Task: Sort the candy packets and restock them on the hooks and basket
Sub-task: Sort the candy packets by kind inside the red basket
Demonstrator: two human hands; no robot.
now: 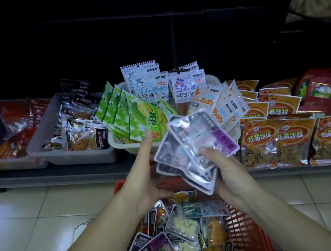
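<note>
Both hands hold a fanned stack of silvery candy packets (193,142) with purple labels, above a red basket (247,236) full of mixed packets. My right hand (225,172) grips the stack from below, thumb pressed on the top packet. My left hand (145,179) supports the stack's left edge, index finger stretched toward the green durian candy packets (134,117). These stand in a white basket (119,143) together with white gummy packets (150,88) showing sharks and bears. A dark hook (179,70) sticks out above the bear packets.
Two grey bins (42,155) at the left hold red and dark snack packs. Orange sweet-potato snack bags (279,141) and red packs line the low shelf at the right. Pale floor tiles lie below the shelf edge.
</note>
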